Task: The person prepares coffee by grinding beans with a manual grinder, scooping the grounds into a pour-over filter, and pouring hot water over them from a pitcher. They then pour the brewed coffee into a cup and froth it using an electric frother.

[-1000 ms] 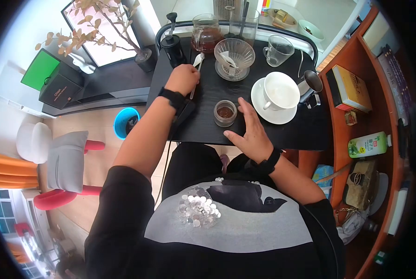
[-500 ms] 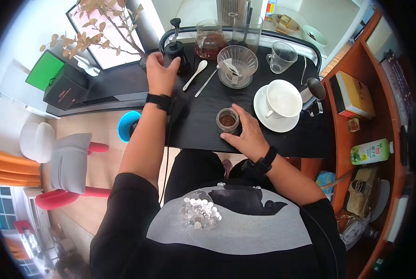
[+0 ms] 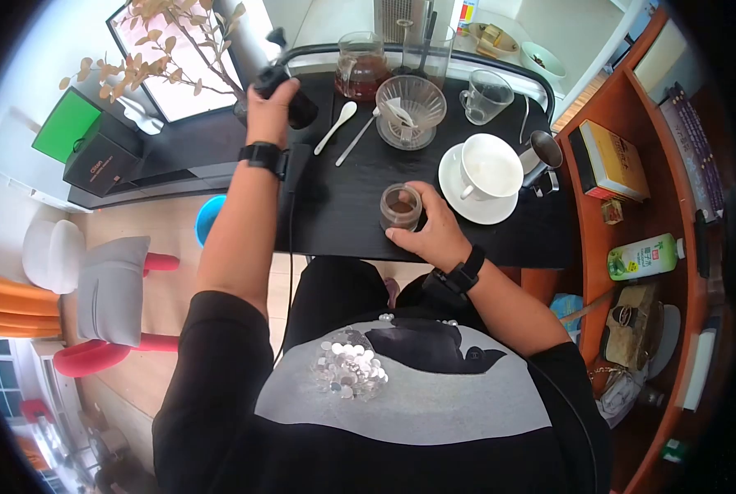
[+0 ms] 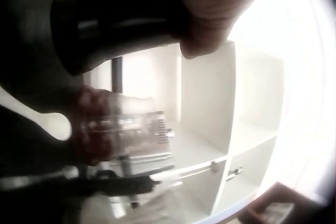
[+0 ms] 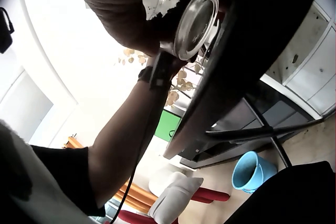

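My left hand [image 3: 270,115] grips the black hand grinder [image 3: 301,107], which is tilted over the table's left side. In the left wrist view the dark grinder body [image 4: 121,24] lies across the top, under the fingers. My right hand [image 3: 439,235] holds the small glass jar [image 3: 400,216] with thumb and fingers around its side; dark brown grounds show inside. From the right wrist view, the jar [image 5: 197,24] appears base-first beside the right hand [image 5: 121,14]. A white spoon [image 3: 336,128] and a thin stirrer [image 3: 358,137] lie between the hands.
Behind stand a glass pot [image 3: 362,78] with dark liquid, a glass dripper [image 3: 411,105] and a glass cup [image 3: 485,97]. Right of the jar is a white cup [image 3: 491,167] on a saucer, beside a metal pitcher [image 3: 542,151]. A wooden shelf [image 3: 582,247] borders the table.
My left hand moved from beside the spoons to the grinder, took hold of it and tipped it. My right hand closed around the jar, which looks slightly tilted now.
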Demonstrator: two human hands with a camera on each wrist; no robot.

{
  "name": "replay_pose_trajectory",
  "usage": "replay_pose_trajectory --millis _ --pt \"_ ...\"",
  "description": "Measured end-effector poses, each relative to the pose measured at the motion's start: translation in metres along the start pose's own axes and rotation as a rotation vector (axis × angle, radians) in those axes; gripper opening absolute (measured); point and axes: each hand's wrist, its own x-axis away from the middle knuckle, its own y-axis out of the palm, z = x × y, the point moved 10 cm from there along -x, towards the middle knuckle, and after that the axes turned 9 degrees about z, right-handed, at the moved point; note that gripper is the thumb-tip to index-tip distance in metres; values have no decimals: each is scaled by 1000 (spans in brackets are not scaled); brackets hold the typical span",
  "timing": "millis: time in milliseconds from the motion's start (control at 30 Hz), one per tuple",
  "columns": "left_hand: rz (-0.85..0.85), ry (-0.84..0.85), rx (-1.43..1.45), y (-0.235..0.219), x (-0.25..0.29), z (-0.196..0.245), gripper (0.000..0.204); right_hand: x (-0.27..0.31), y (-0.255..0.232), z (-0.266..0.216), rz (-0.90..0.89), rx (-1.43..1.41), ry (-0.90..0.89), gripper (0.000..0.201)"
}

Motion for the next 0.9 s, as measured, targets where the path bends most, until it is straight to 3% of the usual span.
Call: replay_pose_trajectory --millis 67,100,200,300,400,633,800,900 --pt "-152 -92 256 -4 4 6 33 2 -1 1 8 -42 -5 60" --pt "-146 -135 404 -5 25 29 28 2 -2 -5 10 -71 -26 60" --pt "-292 -282 507 -8 71 56 27 1 -7 -36 -4 -98 -84 61" --pt "-298 -326 659 -1 114 78 31 5 -13 -80 34 29 -376 66" --pt "-438 -356 752 19 147 90 34 9 -24 -106 89 13 -443 66" --pt "-398 -431 829 36 177 86 37 20 -52 -123 203 86 -527 63" --pt "-383 -383 795 38 189 93 38 31 -58 -130 273 273 -633 62" --pt "-387 -394 827 37 193 97 39 33 -61 -136 266 190 -637 61"
